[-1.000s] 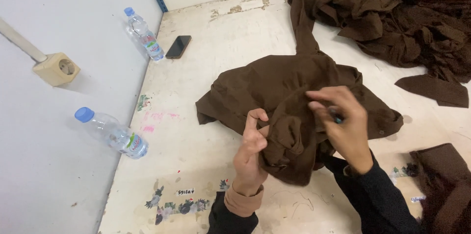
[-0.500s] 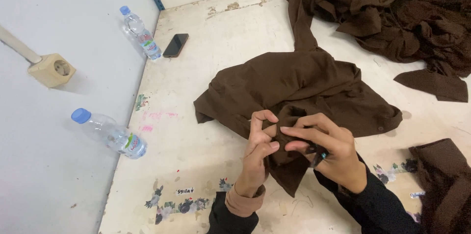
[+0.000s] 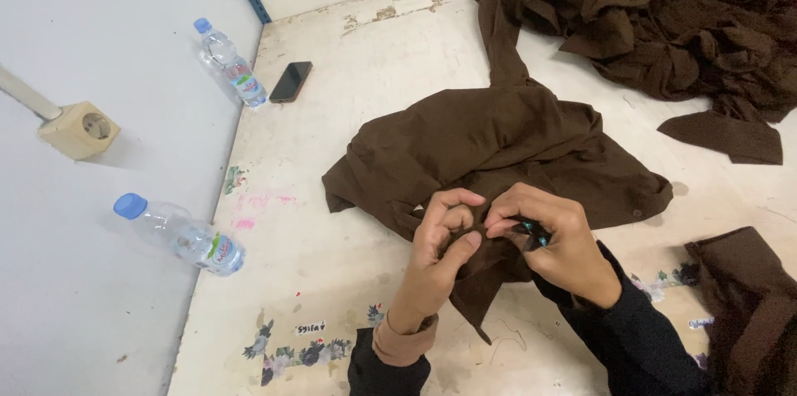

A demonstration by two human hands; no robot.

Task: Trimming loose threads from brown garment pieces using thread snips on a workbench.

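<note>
A crumpled brown garment lies on the worn white tabletop. My left hand pinches a fold of its near edge between thumb and fingers. My right hand meets it from the right, gripping the same fold, with a small dark tool tucked in its fingers. Both hands touch at the fingertips over the cloth. Both forearms wear dark sleeves; a tan cuff shows at my left wrist.
A heap of brown garments fills the far right. Another brown piece lies at the near right. A black phone and a water bottle lie at the far left, a second bottle nearer. A wall socket sits left.
My right hand has come down from above the garment to meet my left hand at the near fold. The garment has flattened a little and the hands have drawn closer to me.
</note>
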